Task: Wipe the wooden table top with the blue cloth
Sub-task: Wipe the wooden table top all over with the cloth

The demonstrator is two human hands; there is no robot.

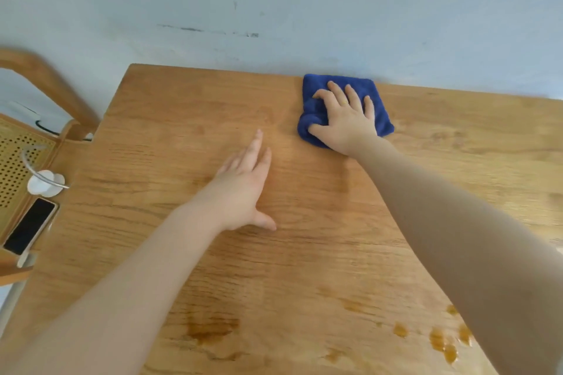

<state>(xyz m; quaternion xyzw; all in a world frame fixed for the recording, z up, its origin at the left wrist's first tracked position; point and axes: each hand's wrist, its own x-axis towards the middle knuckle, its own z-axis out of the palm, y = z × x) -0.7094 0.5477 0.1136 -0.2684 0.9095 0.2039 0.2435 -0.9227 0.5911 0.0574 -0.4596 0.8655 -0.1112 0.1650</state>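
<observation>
A folded blue cloth [374, 94] lies on the wooden table top [170, 119] near its far edge, by the wall. My right hand [344, 119] presses flat on the cloth, fingers spread, thumb tucked into its bunched left edge. A ring shows on one finger. My left hand [243, 186] rests palm down on the bare wood in the middle of the table, fingers together and pointing away, holding nothing. Wet brownish patches [441, 341] mark the wood near the front right, and a fainter one [210, 329] sits at the front centre.
A wooden chair [51, 82] with a cane-weave seat stands at the table's left side. On it lie a phone [29, 230] and a small white object [45, 183] with a clear loop. A pale blue wall [274, 3] runs behind the table.
</observation>
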